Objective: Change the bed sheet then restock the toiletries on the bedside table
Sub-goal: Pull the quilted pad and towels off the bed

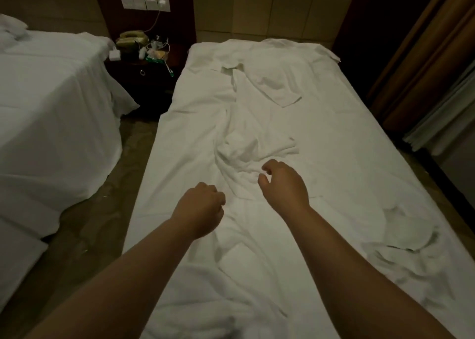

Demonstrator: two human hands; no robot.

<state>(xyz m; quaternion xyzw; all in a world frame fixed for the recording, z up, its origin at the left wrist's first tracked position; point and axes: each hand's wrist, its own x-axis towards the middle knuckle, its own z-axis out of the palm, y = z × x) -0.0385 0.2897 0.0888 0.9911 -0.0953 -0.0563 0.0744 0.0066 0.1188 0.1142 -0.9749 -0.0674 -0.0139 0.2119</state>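
A white bed sheet [321,138] lies rumpled over the bed in front of me, bunched into folds along the middle. My left hand [203,206] is curled into a fist above the sheet, and I see nothing in it. My right hand [282,182] hovers over the bunched folds with thumb and fingers loosely curled and a gap between them, holding nothing. The dark bedside table [144,73] stands between the two beds, cluttered with small packets and cables [156,52] and a telephone [132,39].
A second bed with white bedding [51,102] stands to the left across a narrow floor aisle [108,197]. A padded headboard wall [270,9] is behind, switch plates [145,3] sit above the table, and curtains [431,63] hang at the right.
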